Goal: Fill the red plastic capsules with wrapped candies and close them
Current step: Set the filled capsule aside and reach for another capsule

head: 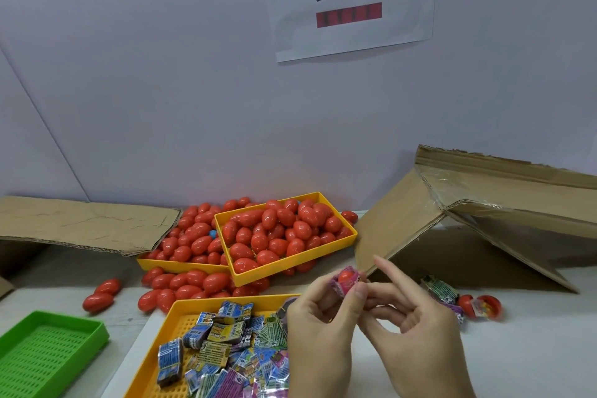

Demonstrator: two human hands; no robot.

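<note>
Red capsule [346, 275] wrapped in a pink candy wrapper [339, 287] is held at lower centre-right of the frame.

It is pinched by the left hand [318, 317] and the right hand [410, 326], above the yellow tray of wrapped candies [226, 342]. More red capsules are heaped in a yellow tray [287, 263] at centre, beside a cardboard box [484, 203].
</note>
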